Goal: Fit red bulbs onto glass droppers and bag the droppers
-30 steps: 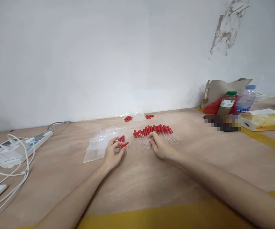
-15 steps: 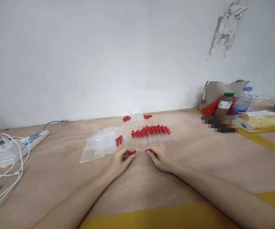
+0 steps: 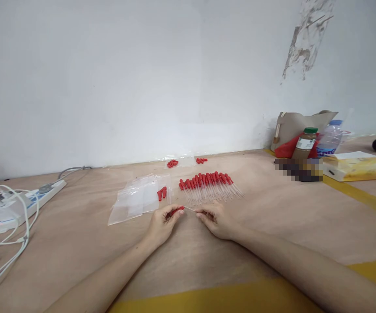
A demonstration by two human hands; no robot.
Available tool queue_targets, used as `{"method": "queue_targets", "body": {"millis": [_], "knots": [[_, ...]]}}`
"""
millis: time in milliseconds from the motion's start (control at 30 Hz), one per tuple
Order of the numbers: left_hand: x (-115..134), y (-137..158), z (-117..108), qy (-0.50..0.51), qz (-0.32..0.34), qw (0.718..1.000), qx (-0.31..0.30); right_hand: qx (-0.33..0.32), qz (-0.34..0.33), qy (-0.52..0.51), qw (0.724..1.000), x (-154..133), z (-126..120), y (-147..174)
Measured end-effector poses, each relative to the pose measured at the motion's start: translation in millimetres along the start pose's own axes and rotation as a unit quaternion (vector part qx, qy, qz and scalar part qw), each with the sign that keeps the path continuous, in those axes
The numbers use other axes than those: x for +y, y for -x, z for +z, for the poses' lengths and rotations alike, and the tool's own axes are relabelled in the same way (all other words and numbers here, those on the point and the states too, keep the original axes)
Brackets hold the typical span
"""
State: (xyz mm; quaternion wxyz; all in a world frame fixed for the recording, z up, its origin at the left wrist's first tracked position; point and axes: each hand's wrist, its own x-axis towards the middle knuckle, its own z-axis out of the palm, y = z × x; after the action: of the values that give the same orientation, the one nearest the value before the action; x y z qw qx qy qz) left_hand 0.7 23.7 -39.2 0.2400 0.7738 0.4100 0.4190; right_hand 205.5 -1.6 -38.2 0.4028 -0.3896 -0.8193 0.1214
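My left hand [image 3: 162, 221] is closed on a red rubber dropper bulb [image 3: 177, 211], its open end pointing right. Between the fingertips of my right hand [image 3: 216, 221] is a thin clear dropper tube [image 3: 189, 209], whose left end meets the mouth of the bulb; how far it goes in I cannot tell. Just behind my hands lies a row of droppers [image 3: 207, 180] with red bulbs and clear tubes. Two loose red bulbs [image 3: 162, 193] and a few clear tubes [image 3: 169, 196] lie beyond my left hand, at the edge of clear plastic bags [image 3: 136, 202].
More red bulbs [image 3: 173, 163] lie on plastic near the wall. On the left is a power strip [image 3: 49, 198] with white cables [image 3: 28, 226]. At right stand a grey bag [image 3: 292, 124], a green-capped bottle [image 3: 305, 143], a clear bottle [image 3: 331, 137] and a yellow tissue pack [image 3: 359, 167].
The tube and the bulb have come together; a gap stood between them or was barely closed before. My right hand has shifted slightly left, and the view has moved a little.
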Motion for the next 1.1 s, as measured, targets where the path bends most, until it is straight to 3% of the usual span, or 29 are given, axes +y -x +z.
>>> {"method": "queue_targets", "body": {"millis": [167, 367, 567, 967, 1100], "knots": [[-2, 1, -2, 0.002, 0.027, 1.0, -0.007, -0.028, -0.013, -0.014, 0.999, 6, -3, 0], [9, 6, -3, -0.029, 0.046, 0.996, -0.075, -0.057, -0.07, 0.103, 0.991, 13, -17, -4], [12, 7, -3, -0.038, 0.046, 0.995, -0.078, -0.02, -0.11, 0.147, 0.983, 10, -13, -1], [14, 8, -4, -0.087, 0.085, 0.986, -0.11, -0.053, -0.022, 0.068, 0.996, -8, 1, -1], [12, -2, -9, -0.102, 0.134, 0.98, -0.101, -0.061, -0.005, 0.092, 0.994, -14, -3, -5]]}}
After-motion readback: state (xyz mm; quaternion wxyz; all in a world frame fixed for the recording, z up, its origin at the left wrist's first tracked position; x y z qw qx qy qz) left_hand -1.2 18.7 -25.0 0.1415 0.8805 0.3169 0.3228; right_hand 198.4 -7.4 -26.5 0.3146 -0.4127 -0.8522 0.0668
